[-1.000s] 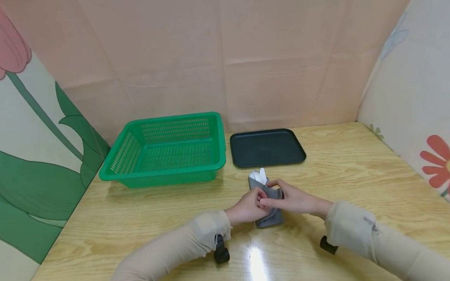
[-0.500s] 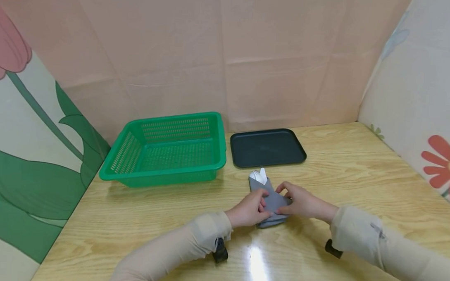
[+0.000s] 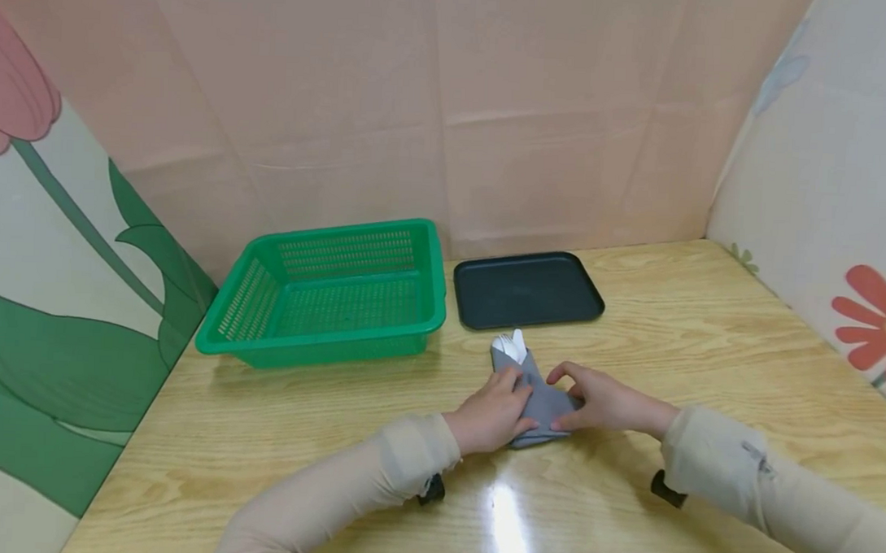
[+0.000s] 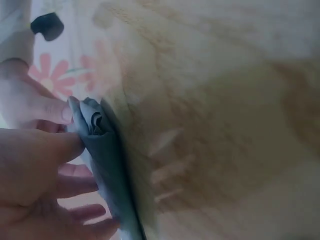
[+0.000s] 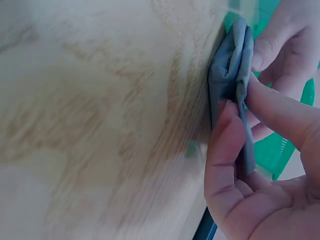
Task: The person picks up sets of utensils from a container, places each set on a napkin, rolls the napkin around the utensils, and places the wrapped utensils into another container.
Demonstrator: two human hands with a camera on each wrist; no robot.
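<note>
A folded grey cloth napkin (image 3: 547,402) lies on the wooden table, with a white fork (image 3: 509,346) and another white piece of cutlery (image 3: 519,344) sticking out of its far end. My left hand (image 3: 488,412) rests on the napkin's left side, fingers spread and pressing it down. At the right edge, my right hand (image 3: 605,400) pinches a flap of the cloth between thumb and fingers. The right wrist view shows that flap of the napkin (image 5: 245,75) raised between the fingertips. Layered folds at the near end of the napkin (image 4: 95,120) appear in the left wrist view.
A green plastic basket (image 3: 331,334) stands at the back left of the table (image 3: 298,434). To its right lies a dark flat tray (image 3: 528,292), just beyond the cutlery. Patterned sheets hang at the back and both sides.
The right hand has drawn the flap to the right, so the cloth spreads wider on that side. The left hand has parted from the right hand and now lies flatter on the napkin.
</note>
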